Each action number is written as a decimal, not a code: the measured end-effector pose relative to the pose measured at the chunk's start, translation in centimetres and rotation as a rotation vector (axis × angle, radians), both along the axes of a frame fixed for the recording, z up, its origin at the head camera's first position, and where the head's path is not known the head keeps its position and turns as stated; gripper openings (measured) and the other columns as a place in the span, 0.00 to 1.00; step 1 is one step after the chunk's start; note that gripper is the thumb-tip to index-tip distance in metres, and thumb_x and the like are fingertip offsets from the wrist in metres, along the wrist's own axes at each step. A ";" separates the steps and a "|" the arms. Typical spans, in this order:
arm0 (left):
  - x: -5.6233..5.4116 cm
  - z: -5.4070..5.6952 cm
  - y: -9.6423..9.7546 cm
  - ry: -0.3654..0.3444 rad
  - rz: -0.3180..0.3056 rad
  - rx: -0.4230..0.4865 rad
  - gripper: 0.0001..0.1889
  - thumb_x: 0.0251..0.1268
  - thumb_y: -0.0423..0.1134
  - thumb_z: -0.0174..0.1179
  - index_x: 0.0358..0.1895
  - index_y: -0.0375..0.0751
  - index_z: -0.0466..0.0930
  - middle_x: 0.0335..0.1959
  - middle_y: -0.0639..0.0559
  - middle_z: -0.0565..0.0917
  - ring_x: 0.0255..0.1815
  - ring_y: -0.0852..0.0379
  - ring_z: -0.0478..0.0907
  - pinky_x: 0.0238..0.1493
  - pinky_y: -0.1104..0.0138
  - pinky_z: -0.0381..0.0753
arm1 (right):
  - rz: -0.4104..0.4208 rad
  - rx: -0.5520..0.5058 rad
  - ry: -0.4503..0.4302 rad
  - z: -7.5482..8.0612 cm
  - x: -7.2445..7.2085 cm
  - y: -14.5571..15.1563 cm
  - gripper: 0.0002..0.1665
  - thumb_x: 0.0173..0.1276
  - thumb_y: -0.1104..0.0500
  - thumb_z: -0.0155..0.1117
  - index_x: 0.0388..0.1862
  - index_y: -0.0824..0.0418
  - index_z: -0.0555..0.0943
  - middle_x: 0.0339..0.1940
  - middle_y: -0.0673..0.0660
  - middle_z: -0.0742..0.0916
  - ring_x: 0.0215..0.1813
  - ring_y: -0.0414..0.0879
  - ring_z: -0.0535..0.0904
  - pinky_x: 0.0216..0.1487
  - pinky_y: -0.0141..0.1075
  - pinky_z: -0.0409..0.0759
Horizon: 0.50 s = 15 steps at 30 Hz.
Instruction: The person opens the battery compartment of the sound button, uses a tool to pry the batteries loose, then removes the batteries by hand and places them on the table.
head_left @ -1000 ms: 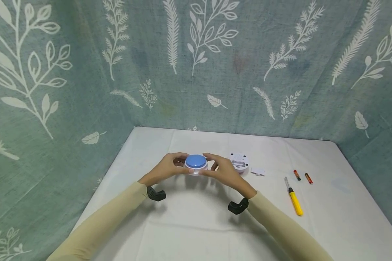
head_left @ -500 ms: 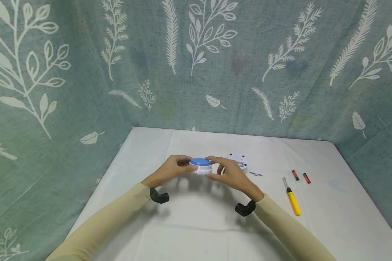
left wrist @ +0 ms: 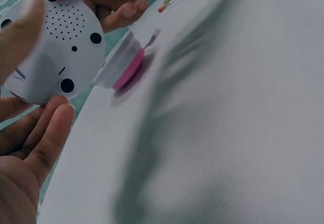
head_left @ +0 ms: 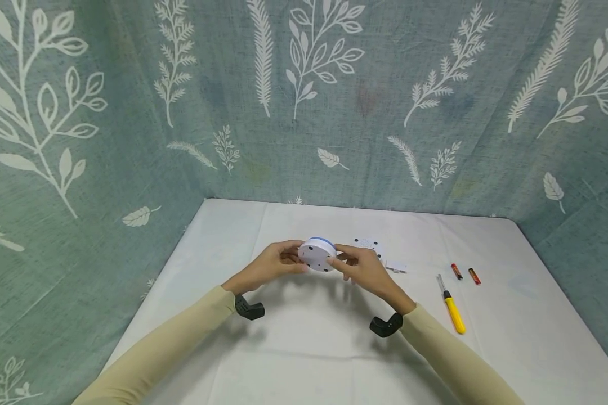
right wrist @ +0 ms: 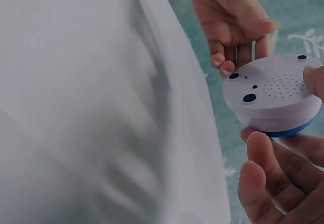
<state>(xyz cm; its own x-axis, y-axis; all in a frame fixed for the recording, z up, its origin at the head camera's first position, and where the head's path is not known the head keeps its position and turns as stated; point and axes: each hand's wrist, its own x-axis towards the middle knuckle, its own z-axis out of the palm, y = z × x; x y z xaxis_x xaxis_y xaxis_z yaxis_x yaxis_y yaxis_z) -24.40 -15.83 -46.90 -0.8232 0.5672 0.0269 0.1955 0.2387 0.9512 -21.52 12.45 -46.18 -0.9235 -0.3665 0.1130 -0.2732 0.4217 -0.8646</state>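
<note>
Tilted up above the table is a round white push button (head_left: pixel 315 257) with a blue cap. Its underside faces me, showing speaker holes and dark round feet (left wrist: pixel 67 86). My right hand (head_left: pixel 367 271) pinches its right side, thumb on the underside and fingers at the blue cap (right wrist: pixel 291 131). On the opposite side, my left hand (head_left: pixel 269 264) holds the rim between thumb and fingers. Behind my right hand, a second push button (head_left: pixel 369 244) lies upside down, partly hidden; its pink cap (left wrist: pixel 129 71) shows in the left wrist view.
A small white battery cover (head_left: pixel 397 266) lies right of the second button. Farther right are two small batteries, one nearer (head_left: pixel 456 271) and one beyond (head_left: pixel 474 276), and a yellow-handled screwdriver (head_left: pixel 455 314). A leaf-patterned green curtain (head_left: pixel 284 163) hangs behind the white table (head_left: pixel 304 360).
The push button has turned over from blue cap up to underside facing me, shifting slightly right. My right thumb has moved onto its underside. The things on the table stay put.
</note>
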 end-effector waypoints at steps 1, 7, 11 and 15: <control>0.1 0.1 0.1 0.017 -0.005 -0.007 0.35 0.63 0.47 0.74 0.72 0.44 0.73 0.53 0.47 0.84 0.53 0.46 0.82 0.54 0.58 0.83 | 0.002 -0.009 -0.014 -0.1 0.0 0.1 0.36 0.72 0.39 0.67 0.72 0.56 0.77 0.38 0.60 0.91 0.28 0.61 0.83 0.27 0.49 0.83; 0.4 0.2 0.6 0.042 -0.011 -0.023 0.31 0.62 0.45 0.75 0.67 0.42 0.77 0.50 0.48 0.84 0.50 0.49 0.82 0.52 0.58 0.83 | -0.004 -0.057 -0.087 -0.2 0.2 0.9 0.36 0.75 0.37 0.62 0.71 0.58 0.78 0.20 0.62 0.84 0.19 0.58 0.78 0.32 0.45 0.81; 0.5 0.3 0.9 -0.025 -0.016 0.001 0.25 0.75 0.50 0.63 0.66 0.39 0.77 0.49 0.45 0.86 0.51 0.42 0.84 0.56 0.50 0.82 | -0.014 -0.106 -0.127 -0.5 0.3 1.3 0.37 0.75 0.38 0.63 0.72 0.61 0.76 0.19 0.62 0.83 0.19 0.57 0.77 0.26 0.45 0.82; 0.5 0.2 1.2 -0.097 -0.038 0.063 0.26 0.82 0.54 0.51 0.63 0.34 0.77 0.46 0.41 0.86 0.49 0.37 0.84 0.58 0.44 0.80 | 0.000 -0.136 -0.154 -0.7 0.3 1.8 0.36 0.74 0.41 0.67 0.72 0.61 0.76 0.24 0.69 0.84 0.25 0.65 0.77 0.23 0.47 0.81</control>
